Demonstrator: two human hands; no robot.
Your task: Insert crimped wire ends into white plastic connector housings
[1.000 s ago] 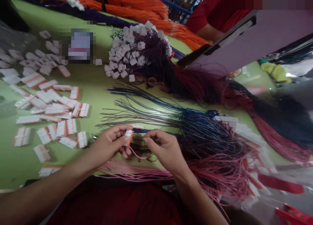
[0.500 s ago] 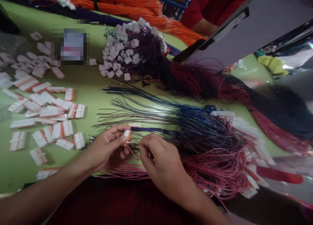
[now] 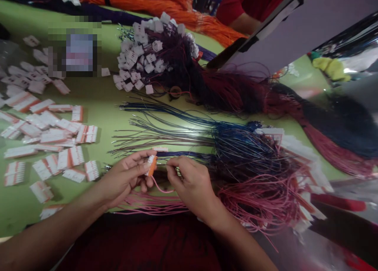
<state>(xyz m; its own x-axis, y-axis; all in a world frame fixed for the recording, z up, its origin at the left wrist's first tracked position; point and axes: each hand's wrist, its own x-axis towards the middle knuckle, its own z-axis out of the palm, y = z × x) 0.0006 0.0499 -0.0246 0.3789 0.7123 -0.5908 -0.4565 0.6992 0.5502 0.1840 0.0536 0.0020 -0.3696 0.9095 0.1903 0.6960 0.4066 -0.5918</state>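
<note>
My left hand [image 3: 126,176] pinches a small white and orange connector [image 3: 152,166] between thumb and fingers, its orange face turned to the right. From the lower end of the connector a pink wire [image 3: 158,188] curves off under my right hand [image 3: 193,184]. The fingers of that right hand are closed on a thin wire [image 3: 161,163] whose metal tip points at the orange face, very close to it. Whether the tip touches the connector I cannot tell. Just behind the left fingertips a second connector [image 3: 160,149] lies on the green table [image 3: 103,117].
Loose white and orange connectors [image 3: 53,136] cover the left side. Bundles of blue and dark wires [image 3: 236,145] and pink wires [image 3: 260,204] lie at right. Behind are wires with white housings [image 3: 138,54], an orange wire bundle [image 3: 165,3], a grey panel [image 3: 283,31] and another person's arm [image 3: 243,23].
The connector has turned so more of its orange face shows. My right hand now holds a thin wire's tip up close to it. The whole view has shifted slightly.
</note>
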